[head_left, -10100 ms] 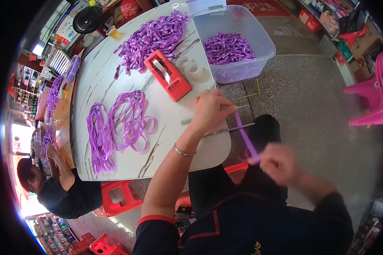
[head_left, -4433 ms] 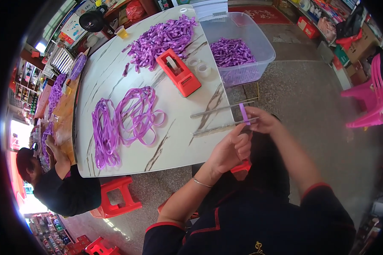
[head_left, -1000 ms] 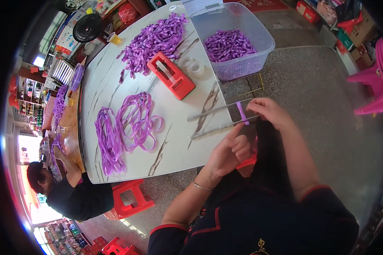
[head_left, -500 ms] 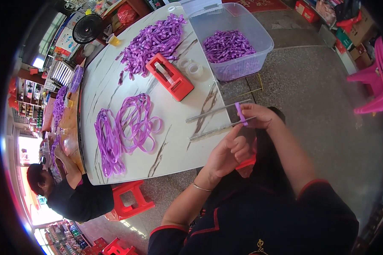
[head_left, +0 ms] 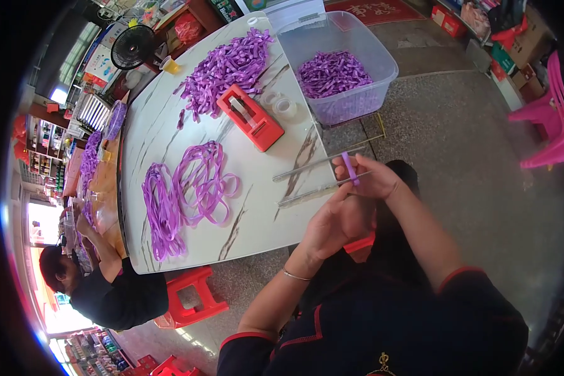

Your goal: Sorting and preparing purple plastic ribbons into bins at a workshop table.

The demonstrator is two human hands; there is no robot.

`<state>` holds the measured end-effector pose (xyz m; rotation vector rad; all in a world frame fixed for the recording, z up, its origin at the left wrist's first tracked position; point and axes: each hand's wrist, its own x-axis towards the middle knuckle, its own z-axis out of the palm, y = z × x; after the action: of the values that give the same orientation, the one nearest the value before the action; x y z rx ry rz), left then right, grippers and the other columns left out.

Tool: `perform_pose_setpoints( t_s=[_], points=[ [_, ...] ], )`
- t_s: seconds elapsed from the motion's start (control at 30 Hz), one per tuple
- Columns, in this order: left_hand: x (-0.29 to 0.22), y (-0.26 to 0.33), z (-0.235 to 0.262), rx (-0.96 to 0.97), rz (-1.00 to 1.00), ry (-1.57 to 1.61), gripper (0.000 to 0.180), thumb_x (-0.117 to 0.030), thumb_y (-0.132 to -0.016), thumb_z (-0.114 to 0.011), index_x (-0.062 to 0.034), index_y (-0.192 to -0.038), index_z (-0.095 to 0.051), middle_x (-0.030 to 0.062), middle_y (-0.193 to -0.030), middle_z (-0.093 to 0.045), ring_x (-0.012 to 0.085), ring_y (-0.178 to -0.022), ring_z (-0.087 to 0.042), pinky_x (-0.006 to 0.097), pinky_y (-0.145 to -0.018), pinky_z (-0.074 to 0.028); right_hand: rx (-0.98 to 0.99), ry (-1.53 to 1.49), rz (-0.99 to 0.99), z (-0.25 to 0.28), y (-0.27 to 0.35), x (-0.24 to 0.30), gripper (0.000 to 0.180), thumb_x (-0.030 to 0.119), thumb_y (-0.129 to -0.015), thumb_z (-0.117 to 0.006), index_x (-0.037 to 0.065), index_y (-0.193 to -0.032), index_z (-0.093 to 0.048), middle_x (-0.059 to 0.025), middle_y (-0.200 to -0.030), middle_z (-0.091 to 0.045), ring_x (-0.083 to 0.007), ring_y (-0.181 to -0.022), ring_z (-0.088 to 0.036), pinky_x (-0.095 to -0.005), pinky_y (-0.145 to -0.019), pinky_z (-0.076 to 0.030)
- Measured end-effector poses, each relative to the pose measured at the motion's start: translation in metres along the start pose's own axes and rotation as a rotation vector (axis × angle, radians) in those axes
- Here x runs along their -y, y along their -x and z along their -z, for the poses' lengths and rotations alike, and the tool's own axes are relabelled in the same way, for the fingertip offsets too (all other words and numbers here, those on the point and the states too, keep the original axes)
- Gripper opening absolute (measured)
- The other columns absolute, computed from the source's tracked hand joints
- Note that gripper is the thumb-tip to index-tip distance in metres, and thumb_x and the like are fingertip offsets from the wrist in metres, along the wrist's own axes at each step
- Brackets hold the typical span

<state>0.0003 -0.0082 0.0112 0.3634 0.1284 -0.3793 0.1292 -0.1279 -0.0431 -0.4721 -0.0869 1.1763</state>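
One short purple ribbon strip (head_left: 351,169) stands pinched in our right hand (head_left: 373,178) at the table (head_left: 156,125) edge; our left hand (head_left: 338,222) curls beneath, grip unclear. Two metal rods (head_left: 319,164) lie beside; ribbon loops (head_left: 188,188) farther left.

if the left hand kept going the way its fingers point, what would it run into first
Probably the two metal rods sticking out over the table edge, just past the left hand. Its fingers point up toward them, beside the purple strip in the right hand. Depth is unclear.
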Motion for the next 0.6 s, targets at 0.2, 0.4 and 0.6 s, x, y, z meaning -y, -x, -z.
perform_pose_setpoints(
  t_s=[0.2,0.4,0.6],
  points=[
    [0.003,0.001,0.003,-0.023,-0.010,-0.057,0.046,-0.021,-0.087,-0.040,-0.0077,-0.131,-0.033,-0.0005,-0.074,-0.037,0.0114,-0.061,-0.035,0.024,-0.058,-0.032,-0.040,0.090,-0.099,0.008,-0.004,0.010,0.026,0.030,-0.090,-0.047,0.007,-0.100,-0.055,0.0008,-0.078,-0.059,-0.0154,-0.088,-0.056,-0.0320,-0.077,-0.045],
    [0.005,0.004,-0.001,-0.047,0.003,-0.070,0.048,-0.021,-0.088,-0.039,-0.0066,-0.133,-0.029,0.0004,-0.076,-0.040,0.0119,-0.062,-0.035,0.024,-0.058,-0.033,-0.047,0.068,-0.004,0.026,0.043,0.039,0.023,0.029,-0.089,-0.050,0.008,-0.094,-0.055,0.0026,-0.071,-0.057,-0.0140,-0.078,-0.055,-0.0271,-0.071,-0.044],
    [0.002,0.001,-0.019,-0.110,-0.102,-0.606,0.047,-0.014,-0.088,-0.044,-0.0055,-0.132,-0.029,0.0000,-0.076,-0.044,0.0085,-0.064,-0.039,0.021,-0.057,-0.034,-0.290,0.718,0.043,-0.041,0.090,0.048,0.038,0.029,-0.089,-0.050,0.004,-0.118,-0.050,-0.0003,-0.071,-0.058,-0.0098,-0.069,-0.054,-0.0224,-0.066,-0.040]
  ],
)
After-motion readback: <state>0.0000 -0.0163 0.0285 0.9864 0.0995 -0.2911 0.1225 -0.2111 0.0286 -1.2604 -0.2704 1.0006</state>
